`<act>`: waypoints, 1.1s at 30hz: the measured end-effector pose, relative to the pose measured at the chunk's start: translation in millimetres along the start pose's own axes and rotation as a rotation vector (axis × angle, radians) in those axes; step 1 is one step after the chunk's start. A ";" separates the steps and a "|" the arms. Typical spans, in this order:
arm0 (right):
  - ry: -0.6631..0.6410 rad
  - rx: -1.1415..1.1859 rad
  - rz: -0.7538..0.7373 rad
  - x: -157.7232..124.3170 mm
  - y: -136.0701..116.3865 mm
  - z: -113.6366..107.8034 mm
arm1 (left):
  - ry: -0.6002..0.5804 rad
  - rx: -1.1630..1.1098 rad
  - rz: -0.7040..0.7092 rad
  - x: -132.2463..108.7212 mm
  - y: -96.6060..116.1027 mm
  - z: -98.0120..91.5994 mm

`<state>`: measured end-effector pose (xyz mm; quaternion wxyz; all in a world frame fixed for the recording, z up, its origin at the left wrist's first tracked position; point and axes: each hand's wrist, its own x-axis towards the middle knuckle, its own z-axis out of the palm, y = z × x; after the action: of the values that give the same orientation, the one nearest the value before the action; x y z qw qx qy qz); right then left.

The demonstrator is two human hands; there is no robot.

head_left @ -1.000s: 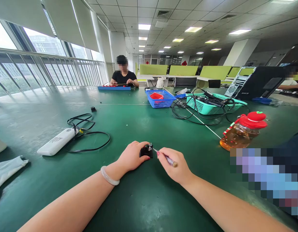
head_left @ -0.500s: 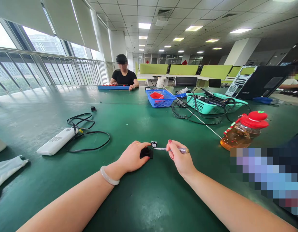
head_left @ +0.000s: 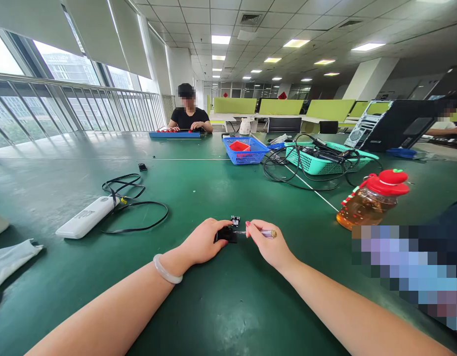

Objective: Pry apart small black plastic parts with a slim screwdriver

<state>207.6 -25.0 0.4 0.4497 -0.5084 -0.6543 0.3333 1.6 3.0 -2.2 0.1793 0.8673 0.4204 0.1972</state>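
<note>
Near the centre of the green table (head_left: pixel 221 306), the left hand (head_left: pixel 203 243) is closing its fingers on a small black part (head_left: pixel 227 235) and pressing it to the surface. The right hand (head_left: pixel 271 248) is pinching a slim screwdriver (head_left: pixel 261 232), whose tip is meeting the part's right side. A tiny black component (head_left: pixel 235 219) is lying just beyond them. At left, a white power bank (head_left: pixel 83 222) is showing grey print too small to read. At right, an amber bottle (head_left: pixel 365 205) is sitting under a red apple-shaped lid.

Open-plan office: green desk partitions (head_left: pixel 280 107)
</note>
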 end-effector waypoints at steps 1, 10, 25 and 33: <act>0.023 -0.014 -0.024 -0.3 -0.4 0.0 | -0.002 -0.001 -0.010 0.1 -0.1 0.1; 0.137 0.021 -0.109 -1.9 -1.6 -4.2 | -0.010 0.003 -0.065 1.9 -4.5 1.4; -0.177 -0.233 -0.522 -13.3 -9.8 -2.2 | -0.036 -0.016 -0.044 0.3 -0.2 0.4; -0.113 -0.091 -0.454 -9.6 -8.0 -6.6 | -0.030 -0.016 -0.024 -0.9 0.7 0.2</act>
<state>211.5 -36.5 7.6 0.4524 -0.3484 -0.7904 0.2218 1.6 1.8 -2.2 0.1946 0.8636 0.4264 0.1855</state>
